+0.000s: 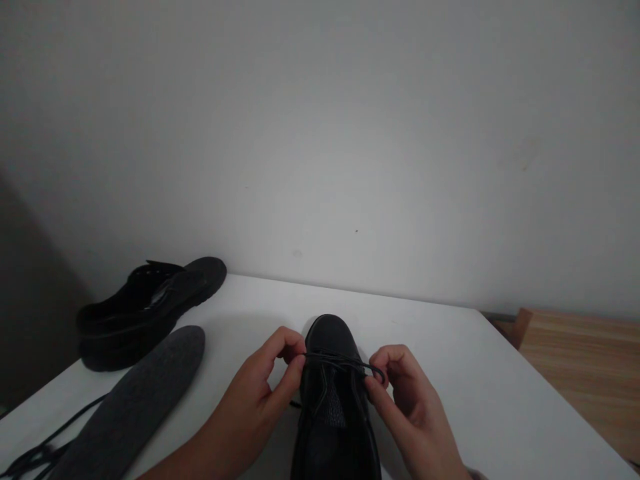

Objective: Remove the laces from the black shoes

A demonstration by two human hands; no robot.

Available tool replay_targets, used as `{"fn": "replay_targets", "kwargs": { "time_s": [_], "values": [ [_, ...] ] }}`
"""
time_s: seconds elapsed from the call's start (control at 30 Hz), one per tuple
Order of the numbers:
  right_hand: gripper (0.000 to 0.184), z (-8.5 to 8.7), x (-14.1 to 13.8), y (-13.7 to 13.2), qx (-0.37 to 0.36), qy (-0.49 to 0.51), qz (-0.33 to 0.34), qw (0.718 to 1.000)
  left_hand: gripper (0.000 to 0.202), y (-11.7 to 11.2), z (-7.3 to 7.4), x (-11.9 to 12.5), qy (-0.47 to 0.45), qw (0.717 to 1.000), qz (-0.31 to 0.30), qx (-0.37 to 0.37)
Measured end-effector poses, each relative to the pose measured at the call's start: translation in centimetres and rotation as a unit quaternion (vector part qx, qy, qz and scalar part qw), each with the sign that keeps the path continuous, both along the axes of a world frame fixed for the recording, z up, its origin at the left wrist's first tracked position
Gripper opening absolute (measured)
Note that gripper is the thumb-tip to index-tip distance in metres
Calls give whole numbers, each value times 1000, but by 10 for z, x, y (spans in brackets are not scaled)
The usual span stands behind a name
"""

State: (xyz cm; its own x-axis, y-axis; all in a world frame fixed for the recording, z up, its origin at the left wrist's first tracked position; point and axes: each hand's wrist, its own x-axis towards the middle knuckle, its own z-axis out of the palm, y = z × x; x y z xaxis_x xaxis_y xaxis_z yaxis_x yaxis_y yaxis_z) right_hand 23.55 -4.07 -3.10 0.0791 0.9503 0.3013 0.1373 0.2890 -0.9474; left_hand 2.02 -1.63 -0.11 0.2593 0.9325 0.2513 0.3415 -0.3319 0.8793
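A black shoe (330,333) points away from me on the white table, its heel cut off by the bottom of the view. Dark shoelace (335,361) strands run across its upper, just behind the toe cap. On the shoe's left side, my left hand (265,380) pinches the lace between thumb and forefinger. At the right side, my right hand (407,407) is closed on the lace too, where it bends in a small loop by the fingertips. The shoe's tongue and dark opening show between both hands.
A second black shoe (135,320) stands at the back left, near the wall. In front of it lies a grey insole (150,393), with a loose black lace (37,457) beside it. Wooden furniture (580,360) stands beyond the table's right edge.
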Motion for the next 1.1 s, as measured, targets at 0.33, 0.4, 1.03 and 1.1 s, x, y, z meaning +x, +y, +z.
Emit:
{"fn": "replay_targets", "kwargs": {
  "time_s": [0.33, 0.4, 1.03, 1.1],
  "values": [
    [14, 6, 8, 2, -7, 120, 62, 991, 8, -1, 9, -2, -153, 986, -34, -51],
    [15, 5, 9, 3, -6, 137, 59, 989, 11, -1, 10, -2, -179, 981, -36, -70],
    [18, 12, 13, 7, -7, -117, -32, 993, 10, 6, 5, -7, 56, 990, 83, 98],
    [21, 12, 14, 9, -18, -117, -19, 993, 13, 6, 3, -8, 69, 991, 70, 87]
  ]
}}
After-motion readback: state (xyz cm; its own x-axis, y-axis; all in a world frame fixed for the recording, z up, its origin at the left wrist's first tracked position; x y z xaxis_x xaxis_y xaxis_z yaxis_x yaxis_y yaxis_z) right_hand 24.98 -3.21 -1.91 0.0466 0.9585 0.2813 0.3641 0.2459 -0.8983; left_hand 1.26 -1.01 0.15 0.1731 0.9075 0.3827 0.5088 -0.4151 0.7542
